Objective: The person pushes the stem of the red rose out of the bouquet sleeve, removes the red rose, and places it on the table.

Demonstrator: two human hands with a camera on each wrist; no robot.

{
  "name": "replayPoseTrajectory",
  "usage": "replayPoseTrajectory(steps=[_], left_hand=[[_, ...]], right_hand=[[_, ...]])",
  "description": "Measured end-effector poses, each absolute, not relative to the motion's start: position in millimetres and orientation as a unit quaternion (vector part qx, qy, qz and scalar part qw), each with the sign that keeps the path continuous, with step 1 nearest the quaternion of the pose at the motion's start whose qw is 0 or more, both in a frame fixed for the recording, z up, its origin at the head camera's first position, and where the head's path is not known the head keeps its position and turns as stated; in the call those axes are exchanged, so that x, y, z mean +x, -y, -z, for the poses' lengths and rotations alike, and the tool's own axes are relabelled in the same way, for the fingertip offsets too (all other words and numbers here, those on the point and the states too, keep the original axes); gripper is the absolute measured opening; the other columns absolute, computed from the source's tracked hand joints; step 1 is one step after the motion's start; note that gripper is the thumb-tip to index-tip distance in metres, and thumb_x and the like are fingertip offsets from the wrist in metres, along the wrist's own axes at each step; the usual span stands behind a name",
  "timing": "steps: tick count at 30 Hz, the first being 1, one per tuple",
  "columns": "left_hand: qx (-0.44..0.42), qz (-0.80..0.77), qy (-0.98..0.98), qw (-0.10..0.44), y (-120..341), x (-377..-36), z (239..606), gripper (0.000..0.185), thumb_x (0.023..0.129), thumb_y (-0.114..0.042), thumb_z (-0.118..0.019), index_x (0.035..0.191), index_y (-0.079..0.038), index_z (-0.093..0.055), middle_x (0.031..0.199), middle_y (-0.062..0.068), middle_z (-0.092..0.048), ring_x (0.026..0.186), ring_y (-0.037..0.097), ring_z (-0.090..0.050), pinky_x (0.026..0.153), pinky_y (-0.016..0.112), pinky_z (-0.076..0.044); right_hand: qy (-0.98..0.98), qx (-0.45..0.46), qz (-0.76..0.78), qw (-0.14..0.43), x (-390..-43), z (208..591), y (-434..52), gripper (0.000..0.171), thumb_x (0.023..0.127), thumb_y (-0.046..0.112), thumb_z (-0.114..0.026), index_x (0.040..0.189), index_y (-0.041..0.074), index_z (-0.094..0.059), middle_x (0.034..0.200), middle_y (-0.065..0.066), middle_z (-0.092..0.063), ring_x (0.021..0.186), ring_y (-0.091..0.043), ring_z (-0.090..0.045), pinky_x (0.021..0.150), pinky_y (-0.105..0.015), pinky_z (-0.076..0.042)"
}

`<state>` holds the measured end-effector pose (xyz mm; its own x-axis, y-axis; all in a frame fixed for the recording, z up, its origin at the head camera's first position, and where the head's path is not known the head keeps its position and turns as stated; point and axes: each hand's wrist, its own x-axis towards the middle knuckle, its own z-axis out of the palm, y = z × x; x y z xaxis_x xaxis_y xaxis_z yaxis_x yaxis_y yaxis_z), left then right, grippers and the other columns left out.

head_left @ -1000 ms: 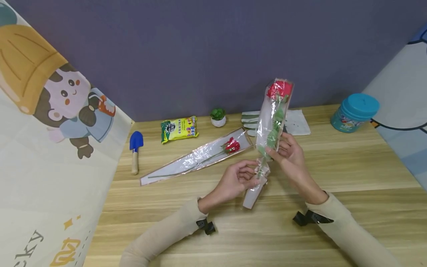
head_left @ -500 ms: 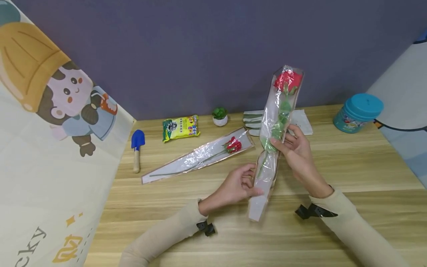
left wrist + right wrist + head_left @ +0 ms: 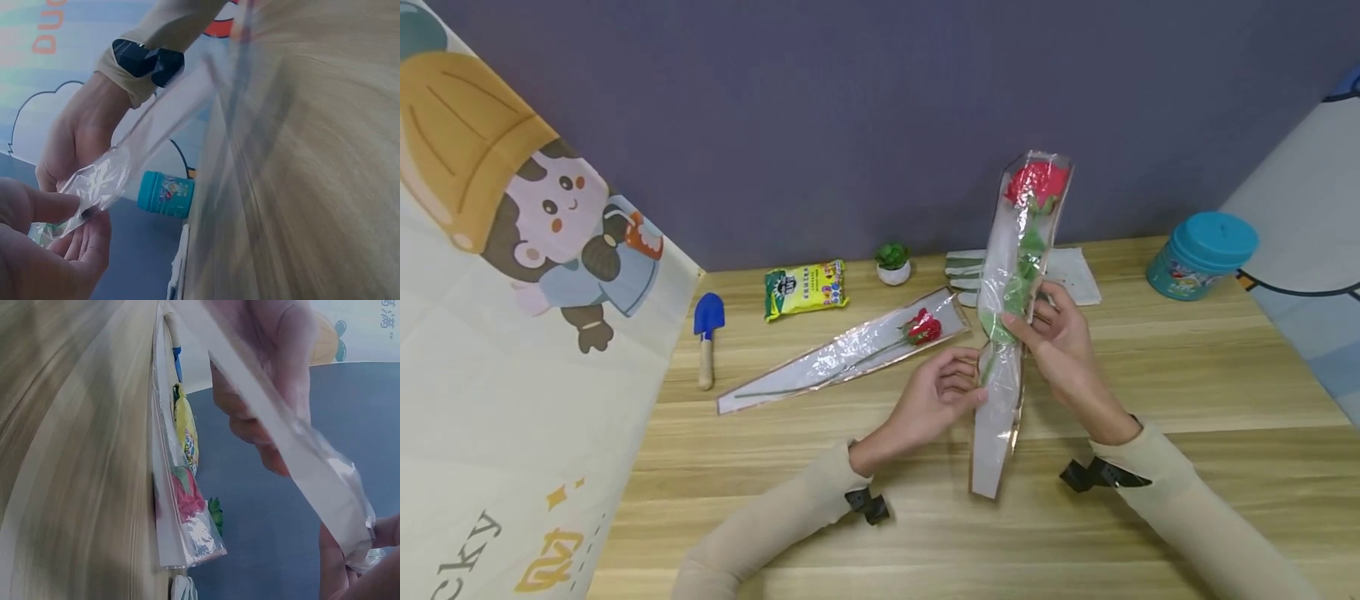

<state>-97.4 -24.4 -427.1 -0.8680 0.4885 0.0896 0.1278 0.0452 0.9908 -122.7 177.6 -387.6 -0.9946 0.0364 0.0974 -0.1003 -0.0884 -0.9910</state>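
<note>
A red rose (image 3: 1037, 185) with a green stem and leaves lies inside a clear-fronted, pale-backed flower sleeve (image 3: 992, 442), held raised above the table. My right hand (image 3: 1063, 354) pinches the sleeve around mid-length, thumb on its front by the leaves. Just below, my left hand (image 3: 936, 392) pinches the sleeve's left edge between thumb and fingers. Wrinkled film shows close to the fingers in the left wrist view, and the sleeve's tail (image 3: 169, 112) slants away from them. A second wrapped rose (image 3: 922, 327) lies flat on the table to the left, in its own sleeve (image 3: 827, 367).
Along the back of the table (image 3: 865, 533) are a blue-headed trowel (image 3: 707, 317), a yellow-green packet (image 3: 805, 290), a small potted plant (image 3: 892, 262) and a teal lidded tub (image 3: 1202, 254). Striped gloves (image 3: 964, 273) and a white sheet (image 3: 1075, 275) lie partly behind the held rose.
The crumpled lower sleeve has straightened, its tail swinging down and right. My left hand let its grip slide up the sleeve. The rose head rose, then dipped slightly.
</note>
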Motion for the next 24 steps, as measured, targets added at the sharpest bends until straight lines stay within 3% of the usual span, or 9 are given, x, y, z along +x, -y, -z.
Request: replayPoseTrajectory(steps=[9,15,20,24], left_hand=[[0.206,-0.658,-0.708,0.153,25.5,-97.7,429.0,0.056,0.085,0.011,-0.075,0.137,0.002,-0.056,0.116,0.027,-0.071,0.084,0.007,-0.068,0.079,0.022,-0.064],[0.203,-0.662,-0.701,0.171,23.8,-94.5,431.3,0.055,0.085,0.01,-0.075,0.136,0.002,-0.055,0.116,0.029,-0.07,0.083,0.003,-0.066,0.079,0.019,-0.062],[0.2,-0.665,-0.697,0.18,22.7,-92.2,430.7,0.054,0.085,0.011,-0.075,0.136,0.003,-0.055,0.117,0.031,-0.069,0.082,0.001,-0.065,0.078,0.018,-0.062],[0.203,-0.666,-0.695,0.182,22.4,-91.7,430.9,0.053,0.086,0.011,-0.074,0.135,0.004,-0.056,0.116,0.031,-0.068,0.086,0.007,-0.067,0.079,0.019,-0.063]], right_hand=[[0.691,0.005,-0.721,0.053,-123.4,386.6,-178.3,0.043,0.097,0.002,-0.07,0.135,0.015,-0.054,0.108,0.018,-0.074,0.096,-0.002,-0.073,0.082,-0.016,-0.062],[0.668,-0.019,-0.74,0.069,-129.4,380.3,-186.0,0.035,0.098,0.011,-0.073,0.127,0.02,-0.057,0.107,0.013,-0.075,0.093,-0.001,-0.073,0.077,-0.015,-0.061],[0.648,-0.012,-0.758,0.073,-136.4,374.3,-194.2,0.038,0.096,0.009,-0.074,0.129,0.018,-0.057,0.107,0.011,-0.077,0.091,-0.003,-0.074,0.073,-0.019,-0.063],[0.651,-0.013,-0.755,0.076,-139.0,372.2,-196.6,0.039,0.096,0.008,-0.074,0.129,0.018,-0.057,0.104,0.011,-0.077,0.089,-0.003,-0.074,0.072,-0.019,-0.063]])
